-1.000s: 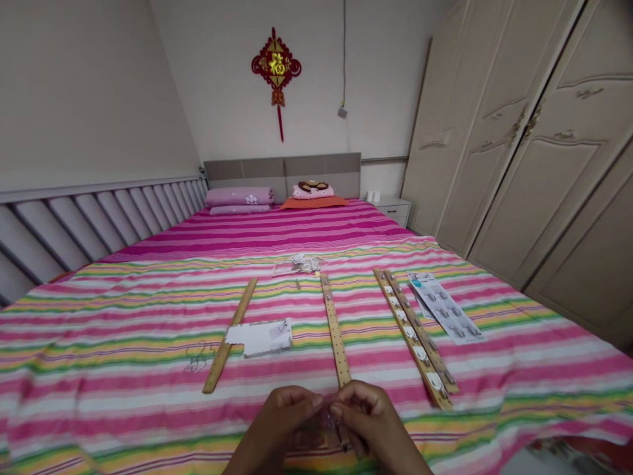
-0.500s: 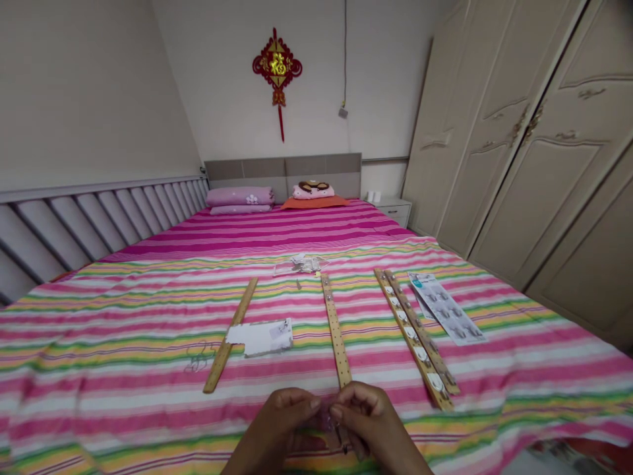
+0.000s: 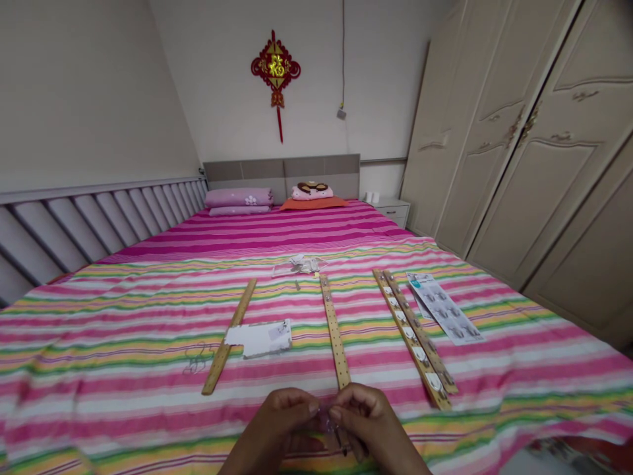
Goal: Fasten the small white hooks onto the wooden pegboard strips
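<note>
At the bottom centre, my left hand and my right hand pinch a small clear piece between them. A dark metal tip hangs below it; its exact shape is blurred. Just beyond my right hand lies a perforated wooden strip, with small clear pieces at its far end. Two more strips lie side by side at the right, one with a row of white hooks. On the left, a torn white card rests across another wooden strip.
Hook packaging lies right of the paired strips. A clear bag with small parts sits beyond the middle strip, and thin wire-like pieces lie at the left. Folded bedding is by the headboard. A wardrobe stands at the right.
The view has shifted very slightly. Both hands keep nearly the same pose around the clear piece.
</note>
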The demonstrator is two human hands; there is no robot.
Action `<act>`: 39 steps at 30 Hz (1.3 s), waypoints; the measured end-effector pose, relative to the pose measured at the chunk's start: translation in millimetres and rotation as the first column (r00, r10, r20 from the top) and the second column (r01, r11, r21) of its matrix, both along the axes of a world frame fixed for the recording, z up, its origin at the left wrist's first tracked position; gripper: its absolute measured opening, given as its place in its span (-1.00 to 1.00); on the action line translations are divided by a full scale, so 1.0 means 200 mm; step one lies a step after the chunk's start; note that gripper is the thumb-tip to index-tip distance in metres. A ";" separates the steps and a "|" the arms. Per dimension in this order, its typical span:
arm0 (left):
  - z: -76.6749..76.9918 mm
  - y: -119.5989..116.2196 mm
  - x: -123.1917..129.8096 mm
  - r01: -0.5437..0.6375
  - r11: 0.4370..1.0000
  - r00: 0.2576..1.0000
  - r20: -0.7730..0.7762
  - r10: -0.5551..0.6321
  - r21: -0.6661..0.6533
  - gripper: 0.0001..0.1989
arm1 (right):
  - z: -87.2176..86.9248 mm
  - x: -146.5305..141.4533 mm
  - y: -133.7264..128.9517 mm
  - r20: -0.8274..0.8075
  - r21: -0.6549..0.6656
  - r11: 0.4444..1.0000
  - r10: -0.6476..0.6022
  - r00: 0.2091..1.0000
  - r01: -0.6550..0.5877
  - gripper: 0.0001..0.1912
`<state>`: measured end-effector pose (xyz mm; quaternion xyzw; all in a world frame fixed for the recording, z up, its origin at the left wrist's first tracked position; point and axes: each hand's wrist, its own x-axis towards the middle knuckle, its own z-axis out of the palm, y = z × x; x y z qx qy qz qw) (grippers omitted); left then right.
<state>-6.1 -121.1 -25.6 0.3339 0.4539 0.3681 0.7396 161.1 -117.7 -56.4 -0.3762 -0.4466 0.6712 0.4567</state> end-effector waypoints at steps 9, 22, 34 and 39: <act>0.01 0.02 -0.01 0.036 0.997 0.990 -0.139 -0.027 0.064 -0.72 | -0.02 0.00 0.01 0.042 -0.005 1.000 0.020 0.999 -0.020 -0.63; -0.01 0.01 0.02 0.085 0.996 0.995 0.049 -0.085 0.014 -0.81 | -0.02 0.00 0.00 -0.025 0.012 1.000 0.005 1.000 -0.004 -0.69; -0.04 0.00 0.06 0.141 0.989 0.969 0.211 -0.131 -0.037 -0.73 | 0.01 0.00 0.00 -0.122 0.070 0.997 0.026 0.992 -0.017 -0.68; -0.05 0.00 0.11 0.065 0.996 0.982 0.183 -0.052 -0.065 -0.71 | 0.00 0.00 -0.01 -0.055 0.091 0.996 0.000 0.998 0.005 -0.67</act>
